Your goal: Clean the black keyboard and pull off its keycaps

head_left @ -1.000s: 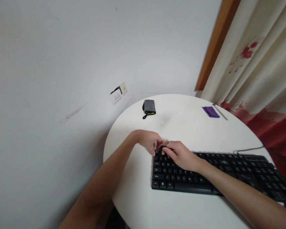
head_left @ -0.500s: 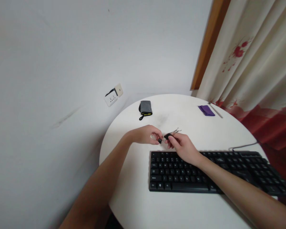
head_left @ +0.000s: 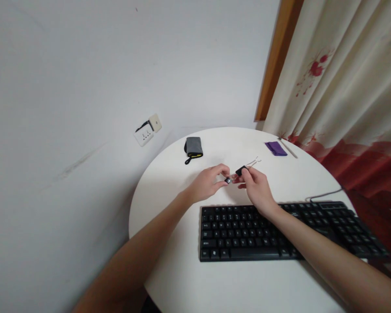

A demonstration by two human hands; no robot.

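Above the table, just beyond the keyboard, my left hand (head_left: 207,183) pinches a small black keycap (head_left: 227,180) between thumb and fingers. My right hand (head_left: 259,190) grips a keycap puller (head_left: 240,170) by its black middle. Thin wire loops stick out of the puller at both ends. One wire end reaches the keycap; whether it still hooks the cap I cannot tell. Below my right wrist lies a black keyboard (head_left: 254,253), its upper middle partly covered by my right forearm.
On the round white table (head_left: 176,278), a folded grey pouch (head_left: 194,146) lies at the back left. A purple cloth (head_left: 276,148) and a thin stick-like tool (head_left: 288,148) lie at the back right. The keyboard cable (head_left: 326,195) runs off the right edge. A wall (head_left: 84,87) borders the left.
Both hands have moved up and to the right, farther from the keyboard, with the keycap and puller. My left fingers have opened somewhat around the keycap. The view has shifted slightly right.
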